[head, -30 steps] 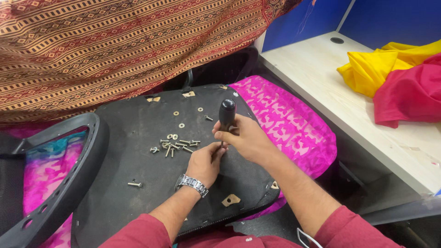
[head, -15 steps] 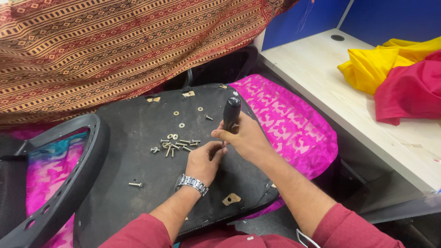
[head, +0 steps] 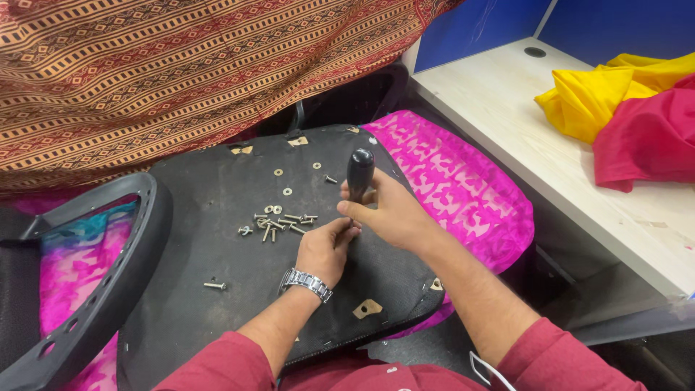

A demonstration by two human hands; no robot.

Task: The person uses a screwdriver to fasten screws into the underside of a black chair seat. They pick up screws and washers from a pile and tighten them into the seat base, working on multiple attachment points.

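Note:
My right hand [head: 387, 213] grips the black handle of a screwdriver [head: 359, 170], held upright over the black underside of a chair seat [head: 210, 289]. My left hand [head: 326, 250], with a metal wristwatch [head: 306, 282] on the wrist, pinches at the lower end of the tool, where the shaft is hidden by the fingers. A loose pile of silver screws and washers [head: 279, 223] lies on the seat just left of both hands. One single screw [head: 214, 286] lies nearer to me on the left.
A curved black plastic chair part [head: 108, 289] rests at the left over pink and teal cloth. Pink patterned fabric [head: 456, 195] lies right of the seat. A pale wooden desk [head: 550, 145] carries yellow and red cloths [head: 630, 116]. Striped brown fabric [head: 181, 65] hangs behind.
The screwdriver handle and both hands stay at the same spot on the seat; only small shifts of the fingers and camera.

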